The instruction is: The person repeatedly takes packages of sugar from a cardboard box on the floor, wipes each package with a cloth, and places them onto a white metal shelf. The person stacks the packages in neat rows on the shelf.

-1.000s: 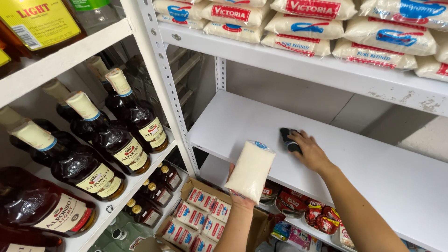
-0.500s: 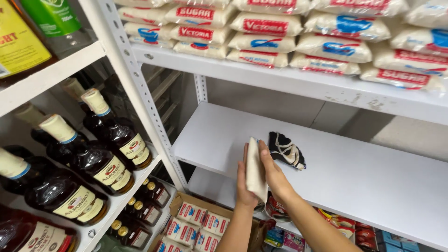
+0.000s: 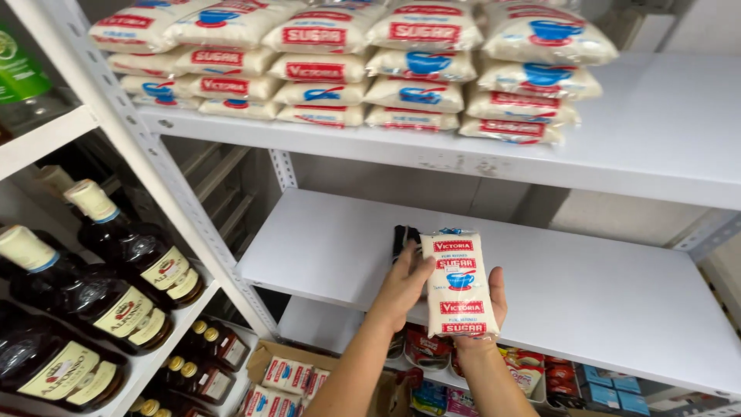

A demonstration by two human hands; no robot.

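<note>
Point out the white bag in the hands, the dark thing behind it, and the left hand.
white bag (image 3: 458, 284), head view, front face.
dark thing (image 3: 403, 235), head view, visible top.
left hand (image 3: 403, 284), head view, back of hand.

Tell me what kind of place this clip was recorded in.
Probably a shop stockroom or grocery storage area: white metal shelving, stacked white bags, rows of dark bottles, and both hands holding one bag.
</note>
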